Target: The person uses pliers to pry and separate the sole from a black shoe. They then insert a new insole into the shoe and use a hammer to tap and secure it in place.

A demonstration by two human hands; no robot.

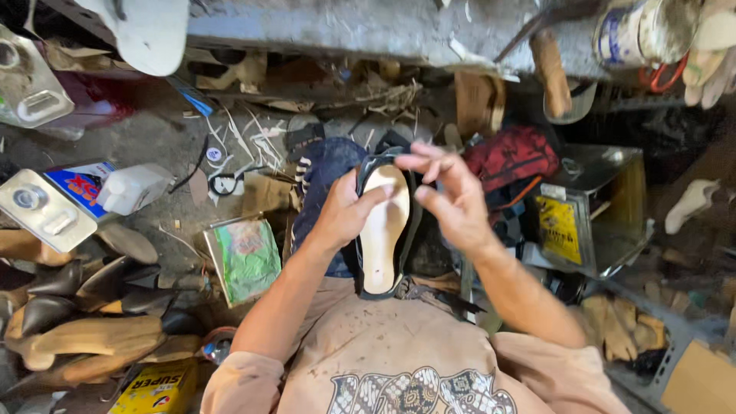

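A shoe [383, 230] lies sole-up on my lap, with a pale tan insole and a dark upper folded around its edge. My left hand [345, 211] holds it from the left, thumb pressed on the pale sole near the toe. My right hand [448, 192] hovers at the toe end, fingers pinched together over the dark edge; what they pinch is too small to tell. I wear a stained beige shirt [399, 353] and blue jeans [326, 180].
Wooden shoe lasts and dark shoe uppers [84, 307] pile at the left. A green packet [245, 257], a white plastic jug [134, 188], a metal can [590, 211], a red bag [510, 157] and a tin [644, 31] on the bench surround me.
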